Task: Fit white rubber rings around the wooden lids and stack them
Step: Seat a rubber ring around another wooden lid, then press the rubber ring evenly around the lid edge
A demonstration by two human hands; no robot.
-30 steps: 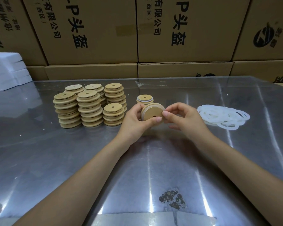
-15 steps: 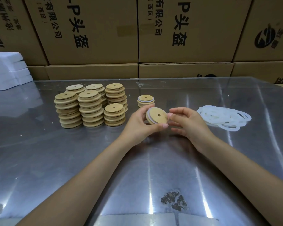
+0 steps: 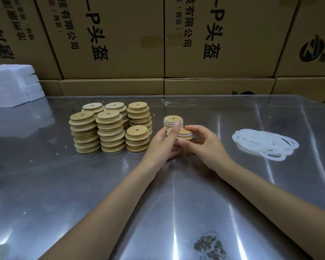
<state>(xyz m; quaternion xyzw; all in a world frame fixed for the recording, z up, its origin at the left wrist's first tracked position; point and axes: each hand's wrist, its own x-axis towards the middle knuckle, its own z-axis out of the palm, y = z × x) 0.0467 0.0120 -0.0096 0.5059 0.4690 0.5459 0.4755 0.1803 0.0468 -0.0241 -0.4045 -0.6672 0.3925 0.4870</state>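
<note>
A worker's left hand (image 3: 161, 142) and right hand (image 3: 201, 142) gripped a ringed wooden lid (image 3: 182, 134) together just in front of the short finished stack (image 3: 173, 121), fingers curled round its rim from either side, the left forefinger laid across its top. A second earlier the lid had stood on edge, its face turned toward the camera; half a second earlier it had been tipping over; by this moment it lay nearly flat, a white rubber ring showing around its edge. The turn suggested that the fitting of this piece was done and that stacking was the step in hand, the lid held low and just short of the finished stack, not yet on it. To the left of that stack stood six columns of bare wooden lids (image 3: 109, 129), untouched, a sign that most of the job remained. Well to the right of the stack lay the loose pile of white rubber rings (image 3: 264, 143) on the steel table (image 3: 83, 184). Printed cardboard cartons (image 3: 109, 38) lined the wall behind the stack.
</note>
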